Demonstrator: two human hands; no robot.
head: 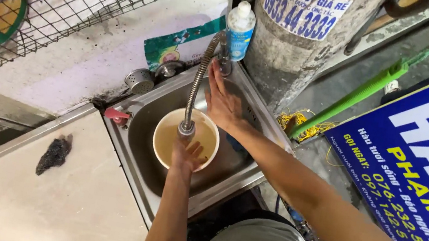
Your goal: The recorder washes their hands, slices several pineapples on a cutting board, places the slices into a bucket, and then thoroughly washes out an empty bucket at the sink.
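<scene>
The person's left hand (pixel 189 155) lay with fingers spread loosely inside a round cream-coloured plastic bowl (pixel 166 129), touching the cloudy brownish water it held and gripping nothing. The bowl sat in the basin of a small stainless-steel sink (pixel 140 142), filling much of it. Directly above the bowl hung the nozzle of a flexible ribbed metal faucet hose (pixel 195 85), which arched up from the far rim of the sink and ended just beside the left hand's fingertips.

The right hand (pixel 222 101) reached across to the base of that hose at the back of the sink, its fingers extended and flat, pressed against the fitting there; whether it clasped a handle could not be told.

Just behind the faucet stood a white plastic bottle with a blue label (pixel 239 29), next to a grey concrete pole (pixel 299 41). A small perforated metal strainer cup (pixel 140 81) rested on the sink's far left corner, and a red tap handle (pixel 116 115) stuck out at its left edge. A dark scouring pad (pixel 54 154) lay on the pale counter (pixel 8 190) left of the sink. A green pole (pixel 357 95) leaned to the right.
</scene>
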